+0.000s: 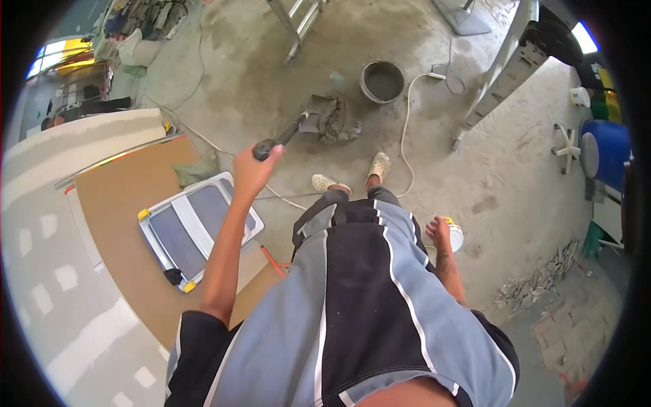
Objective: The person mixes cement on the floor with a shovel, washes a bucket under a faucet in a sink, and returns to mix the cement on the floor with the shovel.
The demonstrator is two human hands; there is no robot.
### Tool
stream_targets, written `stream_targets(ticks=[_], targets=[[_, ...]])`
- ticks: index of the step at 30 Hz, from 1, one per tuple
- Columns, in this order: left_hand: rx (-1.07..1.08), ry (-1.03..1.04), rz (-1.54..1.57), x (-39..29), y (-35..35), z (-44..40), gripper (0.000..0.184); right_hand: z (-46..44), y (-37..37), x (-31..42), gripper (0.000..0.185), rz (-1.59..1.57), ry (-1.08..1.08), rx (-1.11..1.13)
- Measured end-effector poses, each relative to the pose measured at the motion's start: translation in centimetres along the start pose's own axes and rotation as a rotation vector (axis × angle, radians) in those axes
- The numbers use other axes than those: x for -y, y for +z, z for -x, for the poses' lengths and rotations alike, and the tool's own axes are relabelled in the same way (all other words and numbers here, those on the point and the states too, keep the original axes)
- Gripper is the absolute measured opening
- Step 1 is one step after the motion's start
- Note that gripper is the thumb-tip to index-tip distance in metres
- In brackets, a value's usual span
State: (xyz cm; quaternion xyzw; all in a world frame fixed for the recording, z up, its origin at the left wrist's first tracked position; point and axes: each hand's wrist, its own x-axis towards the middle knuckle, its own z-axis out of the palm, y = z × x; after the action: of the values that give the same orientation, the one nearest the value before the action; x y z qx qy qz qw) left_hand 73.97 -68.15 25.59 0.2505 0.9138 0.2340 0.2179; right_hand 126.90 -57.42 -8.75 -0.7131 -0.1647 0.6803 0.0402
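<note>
My left hand (252, 175) is stretched forward, its fingers wrapped round the dark end of a shovel's handle (290, 131). The shovel's blade (310, 122) is down at the floor, against a heap of grey, wet-looking debris (339, 123). Just beyond the heap stands a round bucket (382, 83) with grey contents. My right hand (439, 232) hangs by my right side, fingers loosely bent and apart, with nothing seen in it. Below that hand a small white tub (454, 237) with a yellow rim stands on the floor.
A white cable (407, 129) runs over the floor near my feet. Stepladders (298, 30) stand ahead and to the right (498, 85). On my left lie a folding platform (193, 220) and brown board (108, 197). A blue barrel (607, 152) and rubble (542, 278) are at right.
</note>
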Motion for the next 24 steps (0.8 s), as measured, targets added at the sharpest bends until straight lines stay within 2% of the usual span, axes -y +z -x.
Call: stream_targets(ticks=[2, 4, 5, 7, 10, 12, 14, 16, 18, 20, 22, 24], targets=[[-0.124, -0.067, 0.019, -2.7, -4.3, 2.3, 0.043, 0.1, -1.3, -1.4, 0.05, 0.031, 0.061, -0.034], [-0.176, -0.075, 0.021, -3.9, -8.1, 4.0, 0.04, -0.7, -2.6, -2.5, 0.04, 0.028, 0.161, -0.011], [-0.183, -0.08, 0.026, -5.1, -9.3, 5.3, 0.04, -0.1, -2.0, -2.0, 0.038, 0.042, 0.178, -0.064], [-0.107, -0.131, -0.114, -6.8, -10.8, 6.9, 0.039, -1.2, -1.3, -0.9, 0.038, 0.038, 0.16, -0.034], [0.005, -0.025, -0.058, -5.2, -7.4, 6.1, 0.039, -1.3, 1.4, 1.1, 0.039, 0.063, 0.123, -0.025], [-0.053, -0.008, -0.035, -1.8, -0.1, 2.1, 0.043, -0.7, 3.0, 3.2, 0.042, 0.129, 0.0, 0.02], [-0.043, 0.024, -0.158, -1.6, 3.8, -0.4, 0.044, -0.3, 4.2, 4.7, 0.043, 0.149, -0.01, 0.036], [-0.006, 0.013, -0.106, -2.2, 4.0, -3.4, 0.045, -0.4, 5.9, 6.2, 0.045, 0.154, -0.027, 0.051], [0.036, -0.015, -0.055, -1.3, 3.3, -3.0, 0.045, 0.0, 6.5, 7.1, 0.045, 0.144, -0.155, 0.106], [0.042, 0.075, 0.014, 1.0, 1.4, -3.4, 0.047, 1.0, 6.1, 7.4, 0.045, 0.143, -0.16, 0.092], [-0.102, 0.184, -0.036, 2.3, -0.5, -1.8, 0.049, 1.0, 5.4, 6.6, 0.045, 0.128, -0.164, 0.079], [-0.134, -0.064, -0.074, -0.5, -5.8, 0.2, 0.047, -0.2, 3.0, 4.5, 0.046, 0.17, -0.033, 0.007]])
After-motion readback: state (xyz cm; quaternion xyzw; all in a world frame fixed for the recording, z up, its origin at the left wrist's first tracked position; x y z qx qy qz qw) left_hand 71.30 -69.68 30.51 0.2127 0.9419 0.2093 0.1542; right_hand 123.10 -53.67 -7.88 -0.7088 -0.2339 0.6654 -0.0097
